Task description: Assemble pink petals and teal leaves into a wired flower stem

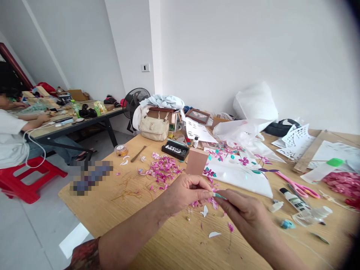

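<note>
My left hand [187, 193] and my right hand [246, 210] meet above the table, both pinching a small teal leaf-like piece [219, 196] between thumb and fingers. Its exact kind is too small to tell. Behind my left hand lies a loose pile of pink petals [163, 167]. White petal-shaped pieces [214, 234] and a pink flower on a thin stem [231, 227] rest on the tabletop below. Finished pink flowers with teal leaves [209, 172] lie on a white foam sheet [244, 180] just beyond the hands.
Pink scissors [298, 187], a dark-capped tube [294, 198] and a clear bottle [312, 215] lie right. At the back stand a beige bag [154, 127], a black tray [174, 150] and a brown board [197, 162]. Far left, another person [12, 138] sits at a second table.
</note>
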`<state>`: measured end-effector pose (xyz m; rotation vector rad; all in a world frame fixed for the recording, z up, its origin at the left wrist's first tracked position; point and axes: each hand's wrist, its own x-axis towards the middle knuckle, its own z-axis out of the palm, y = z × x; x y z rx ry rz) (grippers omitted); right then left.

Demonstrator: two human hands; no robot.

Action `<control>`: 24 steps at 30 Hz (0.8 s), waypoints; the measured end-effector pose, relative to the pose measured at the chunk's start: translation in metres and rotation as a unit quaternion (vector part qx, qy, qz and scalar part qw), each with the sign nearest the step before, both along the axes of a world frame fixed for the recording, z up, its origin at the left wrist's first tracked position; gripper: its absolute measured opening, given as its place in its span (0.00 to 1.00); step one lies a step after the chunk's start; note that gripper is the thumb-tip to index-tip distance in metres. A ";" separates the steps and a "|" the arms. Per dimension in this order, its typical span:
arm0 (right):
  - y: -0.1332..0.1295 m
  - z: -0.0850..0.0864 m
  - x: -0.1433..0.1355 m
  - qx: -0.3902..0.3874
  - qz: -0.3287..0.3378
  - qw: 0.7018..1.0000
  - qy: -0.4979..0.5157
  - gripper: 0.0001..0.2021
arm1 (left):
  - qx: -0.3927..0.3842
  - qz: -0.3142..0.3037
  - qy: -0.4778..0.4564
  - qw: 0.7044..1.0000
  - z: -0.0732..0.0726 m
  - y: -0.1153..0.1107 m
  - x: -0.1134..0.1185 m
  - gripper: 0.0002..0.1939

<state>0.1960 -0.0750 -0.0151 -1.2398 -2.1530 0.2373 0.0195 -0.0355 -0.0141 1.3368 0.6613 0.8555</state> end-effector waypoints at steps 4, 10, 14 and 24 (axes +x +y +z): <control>-0.014 -0.001 -0.005 0.040 0.023 0.998 -0.038 0.14 | 0.071 0.051 0.042 0.995 -0.001 0.002 0.000 0.05; 0.002 0.019 0.008 0.078 0.006 0.996 -0.035 0.13 | 0.105 -0.025 0.058 0.993 0.006 -0.003 0.002 0.05; 0.008 0.000 0.004 0.033 0.003 0.999 0.007 0.12 | 0.013 -0.009 -0.004 1.000 0.004 -0.001 0.002 0.06; 0.000 0.018 0.004 0.103 0.020 0.993 -0.046 0.13 | 0.142 0.012 0.088 0.986 0.005 0.002 0.003 0.04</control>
